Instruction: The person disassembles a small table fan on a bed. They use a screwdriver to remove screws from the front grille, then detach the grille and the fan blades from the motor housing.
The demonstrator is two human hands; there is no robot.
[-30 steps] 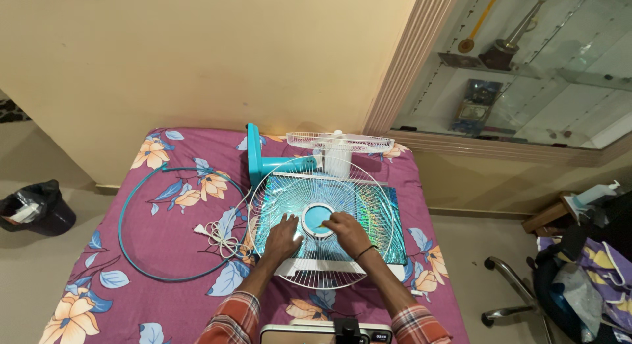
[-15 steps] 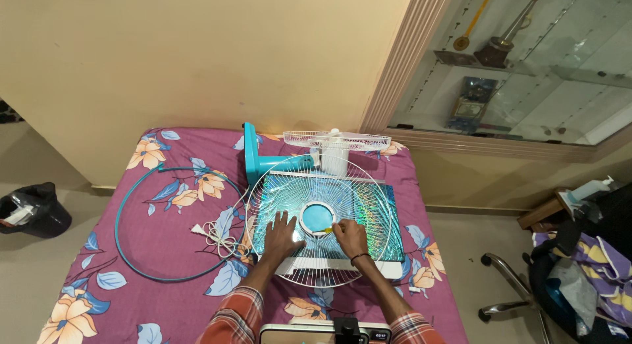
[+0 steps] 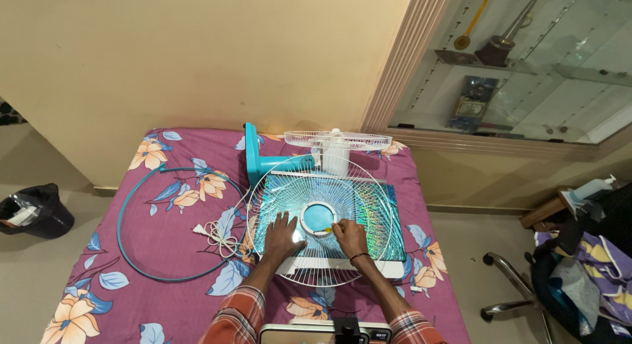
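A round white wire fan grill (image 3: 368, 206) with a teal centre disc (image 3: 319, 217) lies flat on a shiny blue-green box (image 3: 390, 242) on the bed. My left hand (image 3: 283, 233) rests flat on the grill, just left of the disc, fingers spread. My right hand (image 3: 351, 237) is at the disc's lower right and pinches a small yellow tool (image 3: 327, 229) whose tip touches the disc's edge. Behind the grill lies the teal fan body (image 3: 271, 163) with a second white grill (image 3: 337, 141) on it.
A large teal ring (image 3: 131, 209) and a coiled white power cord (image 3: 217, 235) lie to the left on the purple flowered bedsheet (image 3: 164, 278). A phone (image 3: 326, 332) sits at the near edge. A black bag (image 3: 33, 209) is on the floor left, a chair (image 3: 520, 298) right.
My right hand has slid a little down and left along the disc's rim with the yellow tool. The left hand stays flat on the grill.
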